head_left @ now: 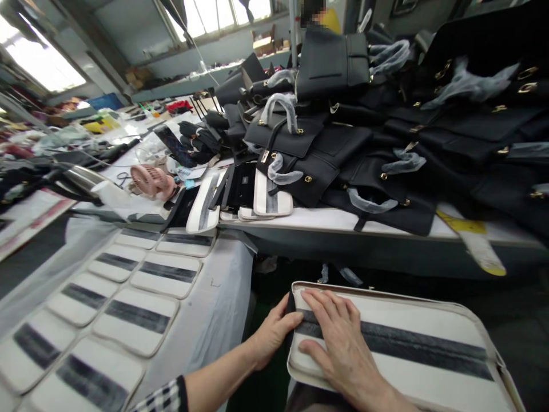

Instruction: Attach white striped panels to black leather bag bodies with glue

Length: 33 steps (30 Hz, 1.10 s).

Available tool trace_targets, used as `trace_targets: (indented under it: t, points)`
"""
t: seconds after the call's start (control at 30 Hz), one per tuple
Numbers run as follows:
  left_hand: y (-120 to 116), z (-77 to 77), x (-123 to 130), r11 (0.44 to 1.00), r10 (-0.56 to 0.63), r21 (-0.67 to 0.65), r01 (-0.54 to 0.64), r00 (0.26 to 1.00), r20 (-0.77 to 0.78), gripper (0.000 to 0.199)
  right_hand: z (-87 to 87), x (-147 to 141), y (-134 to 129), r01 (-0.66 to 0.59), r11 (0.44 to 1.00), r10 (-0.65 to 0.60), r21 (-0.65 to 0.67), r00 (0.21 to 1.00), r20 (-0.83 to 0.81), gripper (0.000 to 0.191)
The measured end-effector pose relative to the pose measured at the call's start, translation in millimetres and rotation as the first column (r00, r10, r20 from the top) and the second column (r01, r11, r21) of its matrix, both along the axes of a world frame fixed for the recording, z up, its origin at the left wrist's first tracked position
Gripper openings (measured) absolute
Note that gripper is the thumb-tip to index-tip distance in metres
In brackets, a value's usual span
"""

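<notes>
A white bag panel [420, 366] with a dark stripe along its middle lies low on the right, with brown edging along its far side. My left hand [274, 332] grips its left end, thumb on top by the stripe and fingers partly hidden behind the edge. A narrow black piece shows beside those fingers; how it is joined to the panel I cannot tell. Across the panel's left part, my right hand [338, 337] rests palm down with its fingers apart.
Several similar striped panels [137, 317] lie in rows on a white-covered table [214, 309] at left. Black handbags [317, 149] with wrapped handles are heaped on the bench ahead. A pink fan [150, 180], a metal kettle [81, 180] and a yellow-and-white strip [474, 237] are there too.
</notes>
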<state>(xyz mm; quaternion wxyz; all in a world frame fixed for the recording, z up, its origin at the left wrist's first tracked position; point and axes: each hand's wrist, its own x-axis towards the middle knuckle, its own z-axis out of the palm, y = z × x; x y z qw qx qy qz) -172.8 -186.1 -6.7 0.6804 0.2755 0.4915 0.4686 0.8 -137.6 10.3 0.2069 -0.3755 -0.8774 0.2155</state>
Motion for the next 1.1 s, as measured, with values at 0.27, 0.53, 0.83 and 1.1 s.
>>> trace_targets:
  t: [0.27, 0.53, 0.83, 1.1]
  points:
    - [-0.7, 1.9, -1.3, 0.998, -0.056, 0.028, 0.058, 0.997, -0.059, 0.065, 0.9, 2.7, -2.1, 0.000, 0.998, -0.001, -0.061, 1.000, -0.026, 0.071]
    - [-17.4, -13.0, 6.3, 0.988, 0.154, -0.021, -0.153, 0.984, 0.093, 0.056, 0.4, 1.9, -2.6, -0.021, 0.992, 0.012, -0.125, 0.998, -0.069, 0.070]
    - [-0.8, -18.6, -8.9, 0.982, 0.107, 0.188, -0.014, 0.864, -0.492, 0.069, 5.1, 14.9, 8.4, -0.056, 0.751, -0.431, -0.658, 0.713, -0.553, 0.040]
    - [33.3, 43.1, 20.8, 0.481, 0.220, 0.277, 0.832, 0.192, -0.956, 0.038, 1.0, 20.4, 17.2, -0.206, 0.570, -0.750, -0.796, 0.267, -0.606, 0.025]
